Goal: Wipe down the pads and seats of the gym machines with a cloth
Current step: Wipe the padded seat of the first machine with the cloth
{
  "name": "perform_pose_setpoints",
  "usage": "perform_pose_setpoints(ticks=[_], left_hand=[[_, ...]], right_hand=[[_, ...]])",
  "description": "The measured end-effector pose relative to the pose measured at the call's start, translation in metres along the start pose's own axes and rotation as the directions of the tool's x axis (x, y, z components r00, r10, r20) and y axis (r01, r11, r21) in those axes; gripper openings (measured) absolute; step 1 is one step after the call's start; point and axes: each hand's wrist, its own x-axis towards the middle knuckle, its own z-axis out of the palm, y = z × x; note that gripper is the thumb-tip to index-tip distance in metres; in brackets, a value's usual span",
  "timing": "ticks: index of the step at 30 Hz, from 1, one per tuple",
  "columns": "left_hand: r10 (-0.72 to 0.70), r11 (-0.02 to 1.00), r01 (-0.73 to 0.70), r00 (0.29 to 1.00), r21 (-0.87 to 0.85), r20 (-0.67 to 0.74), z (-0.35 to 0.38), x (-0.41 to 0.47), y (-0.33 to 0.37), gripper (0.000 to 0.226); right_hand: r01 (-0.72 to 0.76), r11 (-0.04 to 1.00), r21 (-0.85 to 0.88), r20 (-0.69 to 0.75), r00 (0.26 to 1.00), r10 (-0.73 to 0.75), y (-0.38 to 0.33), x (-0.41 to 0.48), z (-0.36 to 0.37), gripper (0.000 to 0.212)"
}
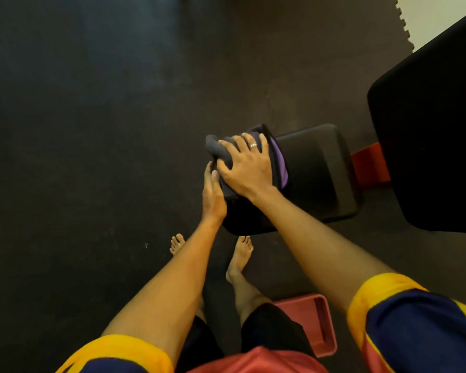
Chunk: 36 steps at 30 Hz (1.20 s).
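Grey-and-purple cloth (218,151) sits under the right hand (244,168), whose fingers are spread flat, pressing it onto the near end of the black seat pad (316,172). Left hand (213,193), fingers straight, touches the cloth's edge. Seat wipe looks under way. Big back pad (428,130) beyond the red frame (369,166) is likely left to do.

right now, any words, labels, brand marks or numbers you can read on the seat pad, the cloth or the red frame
None can be read: the seat pad, backrest pad, grey and purple cloth, red frame and pink plastic bin bear no text, and the sleeves show only colour bands.
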Motion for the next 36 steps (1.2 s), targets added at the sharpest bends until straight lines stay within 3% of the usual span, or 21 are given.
perform_pose_setpoints(ticks=[5, 10, 15, 19, 21, 24, 28, 32, 36], left_hand=[[-0.005, 0.997, 0.013, 0.995, 0.078, -0.099, -0.023, -0.017, -0.024, 0.047], [0.012, 0.996, 0.001, 0.99, 0.088, -0.141, -0.038, -0.033, -0.022, 0.049], [0.026, 0.99, 0.005, 0.975, 0.138, -0.221, -0.054, -0.042, -0.023, 0.047], [0.037, 0.981, 0.005, 0.976, 0.193, -0.216, -0.065, -0.05, -0.025, 0.046], [0.046, 0.977, -0.001, 0.977, 0.213, -0.209, -0.068, -0.053, -0.025, 0.046], [0.047, 0.976, 0.002, 0.974, 0.218, -0.222, -0.068, -0.055, -0.026, 0.046], [-0.004, 0.97, 0.054, 0.979, 0.236, -0.206, -0.063, -0.07, -0.029, 0.048], [-0.023, 0.97, 0.069, 0.981, 0.234, -0.194, -0.068, -0.084, -0.032, 0.048], [-0.07, 0.967, 0.098, 0.99, 0.236, -0.123, -0.07, -0.103, -0.04, 0.046]], right_hand=[[0.254, 0.967, -0.005, -0.028, 0.967, -0.254, 0.025, -0.064, 0.003, 0.067], [-0.013, 1.0, -0.01, 0.138, 0.99, 0.014, -0.012, -0.002, -0.003, 0.065], [0.293, 0.952, -0.091, 0.156, 0.948, -0.277, -0.045, -0.052, 0.008, 0.053], [0.413, 0.903, -0.117, 0.192, 0.902, -0.387, -0.024, -0.125, 0.017, 0.073], [0.435, 0.89, -0.135, 0.237, 0.887, -0.397, -0.023, -0.129, 0.014, 0.077], [0.433, 0.891, -0.14, 0.271, 0.882, -0.386, -0.045, -0.083, 0.005, 0.066], [0.351, 0.9, -0.257, 0.351, 0.902, -0.252, -0.067, -0.02, -0.004, 0.061], [0.335, 0.936, -0.104, 0.172, 0.933, -0.315, -0.048, -0.048, 0.008, 0.056], [0.394, 0.919, -0.004, 0.027, 0.919, -0.394, -0.025, -0.112, 0.022, 0.049]])
